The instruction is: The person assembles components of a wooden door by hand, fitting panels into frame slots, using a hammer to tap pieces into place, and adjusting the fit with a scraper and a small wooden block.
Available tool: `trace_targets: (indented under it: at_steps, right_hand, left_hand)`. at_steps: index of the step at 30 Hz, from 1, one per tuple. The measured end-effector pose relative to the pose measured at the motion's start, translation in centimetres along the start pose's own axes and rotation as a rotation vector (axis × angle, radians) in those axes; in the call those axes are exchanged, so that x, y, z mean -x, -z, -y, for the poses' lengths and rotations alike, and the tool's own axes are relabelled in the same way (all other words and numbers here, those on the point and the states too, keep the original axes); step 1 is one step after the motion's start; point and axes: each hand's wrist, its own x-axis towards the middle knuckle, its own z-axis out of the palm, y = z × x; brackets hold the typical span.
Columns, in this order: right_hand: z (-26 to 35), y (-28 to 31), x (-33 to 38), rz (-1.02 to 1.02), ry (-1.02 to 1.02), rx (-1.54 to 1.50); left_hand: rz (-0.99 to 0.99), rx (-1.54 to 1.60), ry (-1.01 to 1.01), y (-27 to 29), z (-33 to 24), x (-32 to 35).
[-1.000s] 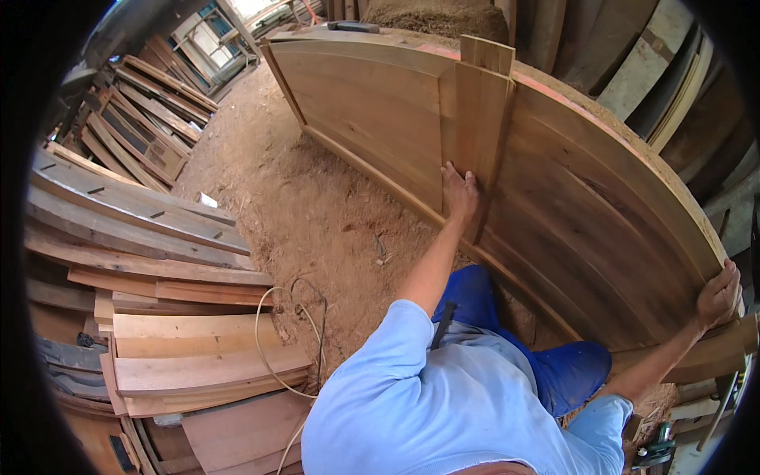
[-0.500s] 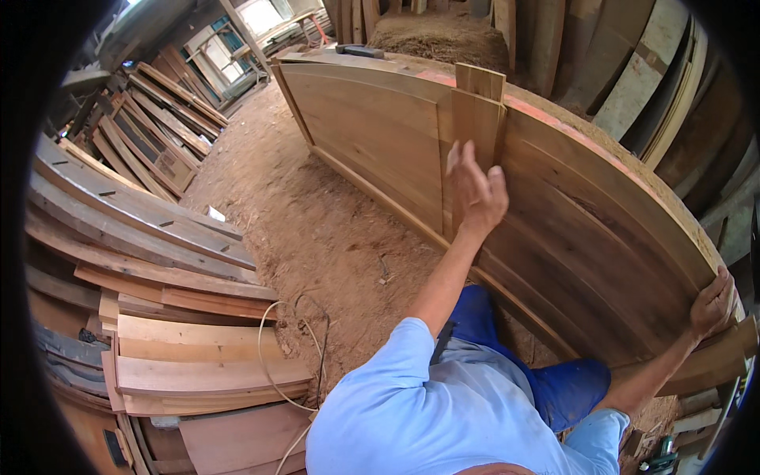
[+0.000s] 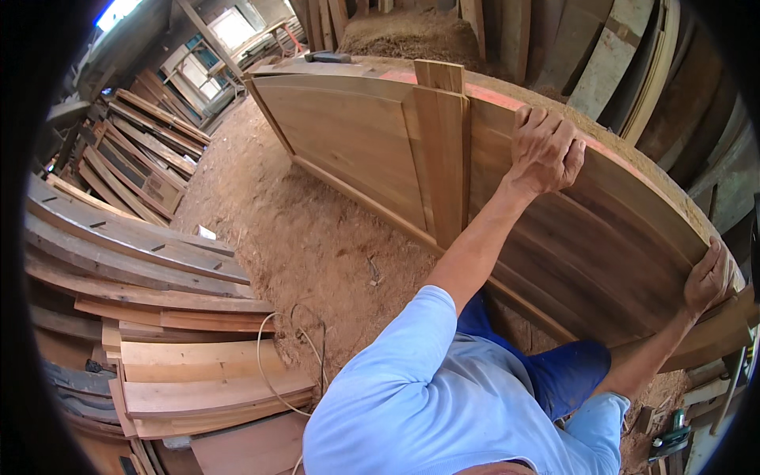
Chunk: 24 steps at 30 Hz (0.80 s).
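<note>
A large wooden panel door (image 3: 340, 123) stands on its long edge across my front, with recessed boards in a frame. My left hand (image 3: 546, 150) is closed over its top edge, right of the middle, knuckles up. At the right end my right hand (image 3: 708, 277) grips the edge near the corner. Between the recessed panels, left of my left hand, a wooden crosspiece (image 3: 441, 158) stands upright, its top end sticking up past the edge. A pinkish-red streak (image 3: 499, 96) runs along part of the top edge.
A dark tool (image 3: 327, 57) lies at the door's far end. Stacked planks (image 3: 206, 396) fill the near left, beside a looped cable (image 3: 265, 356). More boards (image 3: 617, 55) lean behind the door. Sawdust covers the floor (image 3: 301, 237). A green power tool (image 3: 671, 435) lies at lower right.
My left hand has gone from beside the crosspiece, fingers spread, rightward to a grip on the top edge. My right hand stays at the right end. The view has shifted slightly.
</note>
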Motion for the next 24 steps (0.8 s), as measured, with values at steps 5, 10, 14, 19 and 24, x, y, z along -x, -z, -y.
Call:
trace_targets:
  at_steps: [5, 10, 14, 19, 24]
  right_hand:
    - [0.11, 0.07, 0.02, -0.019, 0.012, -0.017]
    - [0.18, 0.11, -0.04, -0.003, 0.002, -0.032]
    - [-0.20, -0.12, 0.32, 0.012, -0.008, -0.049]
    - [-0.18, -0.08, 0.11, -0.015, 0.003, -0.061]
    - [-0.09, -0.08, 0.08, -0.004, -0.005, -0.044]
  left_hand:
    - [-0.013, -0.009, 0.004, 0.09, -0.23, -0.25]
    - [-0.029, -0.016, 0.000, -0.11, -0.08, -0.11]
    - [-0.016, -0.006, 0.012, 0.04, -0.04, -0.02]
    - [-0.023, 0.005, 0.007, -0.01, -0.16, -0.17]
    - [-0.029, -0.001, 0.007, -0.09, -0.05, -0.07]
